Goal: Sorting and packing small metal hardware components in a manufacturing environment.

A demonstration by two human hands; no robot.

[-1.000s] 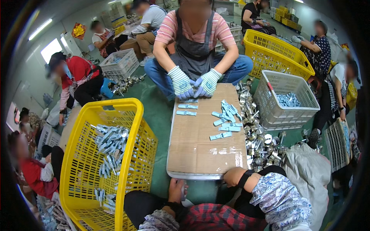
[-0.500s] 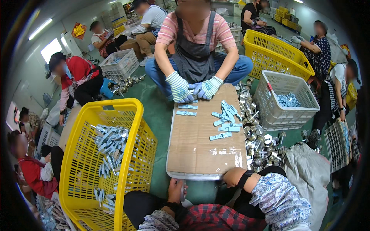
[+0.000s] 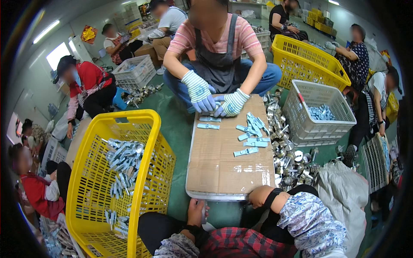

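Below the near edge of a cardboard-topped board (image 3: 228,172), my left hand (image 3: 196,212) is closed, with a pale bit of something at its fingers that I cannot make out. My right hand (image 3: 260,196) is bent down at the board's near right corner, its fingers mostly hidden. Light-blue clip-like pieces (image 3: 246,152) lie in a loose group on the board's right half, and a few more (image 3: 208,126) lie at its far left. Across from me, a co-worker's striped gloves (image 3: 217,104) meet over the board's far edge, handling small pieces there.
A yellow basket (image 3: 157,142) holding blue pieces stands at my left. Shiny metal parts (image 3: 289,159) are heaped along the board's right side, beside a pale sack (image 3: 344,189). Farther right are a white crate (image 3: 322,129) and another yellow basket (image 3: 309,58). Several people sit around.
The co-worker leans forward, and the gloved hands have moved apart slightly and lower over the far left of the board. My own hands have hardly moved.
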